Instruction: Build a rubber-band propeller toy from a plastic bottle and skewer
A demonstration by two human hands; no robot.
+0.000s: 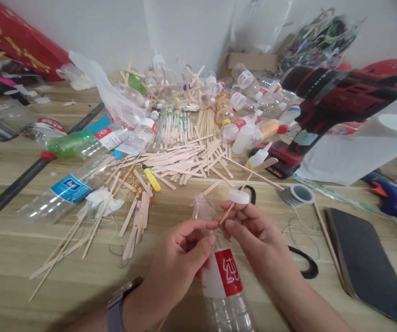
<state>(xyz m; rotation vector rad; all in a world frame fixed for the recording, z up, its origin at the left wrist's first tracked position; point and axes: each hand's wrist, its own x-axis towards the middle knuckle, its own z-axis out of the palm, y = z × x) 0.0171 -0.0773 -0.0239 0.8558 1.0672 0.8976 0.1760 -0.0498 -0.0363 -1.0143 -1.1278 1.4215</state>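
My left hand pinches the lower end of a thin wooden stick between thumb and fingertips. My right hand closes on the same stick just beside it. The stick slants up to the right past a white bottle cap, which sits against my right fingers; whether it pierces the cap I cannot tell. A flat craft stick shows at its upper end. Below my hands lies a clear plastic bottle with a red and white label, its neck pointing away. Black-handled scissors lie partly under my right hand.
Craft sticks pile up in the middle, near a yellow cutter. Plastic bottles crowd left and back. On the right are a red drill, a thread spool, a black phone and a blue glue gun.
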